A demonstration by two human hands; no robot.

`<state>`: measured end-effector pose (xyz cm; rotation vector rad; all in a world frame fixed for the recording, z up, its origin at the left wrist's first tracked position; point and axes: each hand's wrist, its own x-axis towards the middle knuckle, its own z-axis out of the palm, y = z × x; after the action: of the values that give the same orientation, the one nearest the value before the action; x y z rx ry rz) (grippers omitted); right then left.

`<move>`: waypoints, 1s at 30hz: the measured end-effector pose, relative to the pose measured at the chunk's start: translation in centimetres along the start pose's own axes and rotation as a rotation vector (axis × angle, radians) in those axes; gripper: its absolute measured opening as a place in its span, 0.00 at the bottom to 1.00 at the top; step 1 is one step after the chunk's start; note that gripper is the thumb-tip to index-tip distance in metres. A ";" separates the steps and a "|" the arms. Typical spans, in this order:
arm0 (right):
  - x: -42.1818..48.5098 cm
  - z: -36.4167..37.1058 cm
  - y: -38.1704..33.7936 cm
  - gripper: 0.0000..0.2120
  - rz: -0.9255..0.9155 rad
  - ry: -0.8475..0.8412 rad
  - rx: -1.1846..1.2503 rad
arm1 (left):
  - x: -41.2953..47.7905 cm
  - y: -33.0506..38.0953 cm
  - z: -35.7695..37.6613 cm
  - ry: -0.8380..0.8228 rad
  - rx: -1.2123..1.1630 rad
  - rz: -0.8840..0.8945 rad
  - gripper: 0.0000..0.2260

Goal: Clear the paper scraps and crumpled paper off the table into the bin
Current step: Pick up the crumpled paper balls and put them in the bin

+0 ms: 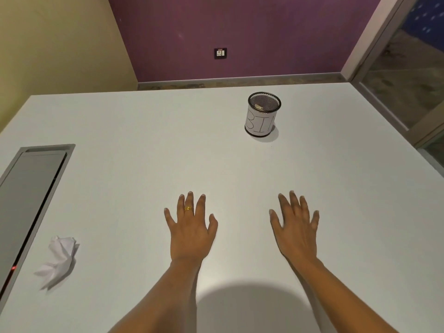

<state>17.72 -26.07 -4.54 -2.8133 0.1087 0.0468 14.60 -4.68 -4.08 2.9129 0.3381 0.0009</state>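
Lying on the counter [144,145]: one ball of crumpled paper [58,259], white and loosely bunched, with a pointed tail toward the near left. It sits at the near left, just beside the right edge of the recessed panel, and nothing touches it.
Container: the bin [260,120] is a small black mesh cylinder wrapped in a white sheet lettered "BIN". It stands upright on the far part of the counter, right of centre, well apart from the crumpled paper.
Inside it: a pale scrap [259,107] shows below the rim.
Hands: the left hand [191,233] and the right hand [296,234] are side by side in the near middle, apart from each other. Both are palm down with fingers straight and spread, and neither holds anything. Whether the palms rest on the surface or hover just over it cannot be told.
Ring: a gold ring [188,208] is on one finger of the left hand.
Surface: white and matt, with a rounded shadow [252,306] at the near edge between the forearms.
Left side: the grey recessed panel [28,200] is set into the counter and runs from near to far. A small red light [13,267] glows at its near end.
Beyond: a purple wall [240,25] with a dark socket [220,53], a yellow wall [60,44] to the left, and a glazed door [408,75] to the right.
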 end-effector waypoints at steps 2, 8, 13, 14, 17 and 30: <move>-0.2 -0.1 -0.1 0.27 -0.013 -0.014 -0.041 | -0.1 0.0 0.0 0.006 -0.008 0.001 0.23; 0.0 -0.4 -0.6 0.27 -0.004 -0.008 -0.068 | -0.6 -0.2 -0.3 -0.001 -0.036 0.001 0.23; 0.1 -0.3 -0.6 0.27 -0.009 0.003 -0.089 | -3.1 -2.4 -1.4 -0.004 0.021 -0.004 0.22; 0.1 -0.3 -0.6 0.27 -0.012 0.003 -0.091 | -3.8 -3.3 -1.8 0.000 0.031 -0.042 0.22; 0.1 -0.3 -0.6 0.28 -0.028 0.003 -0.097 | -5.8 -6.5 -3.2 0.017 0.062 -0.199 0.22; -0.1 -0.7 -0.7 0.29 -0.064 0.001 -0.071 | -17.3 -13.2 -9.3 0.316 0.285 -0.481 0.24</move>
<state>17.66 -25.64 -3.64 -2.8858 0.0181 0.0359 -5.43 5.88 2.72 3.0165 1.1687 0.3681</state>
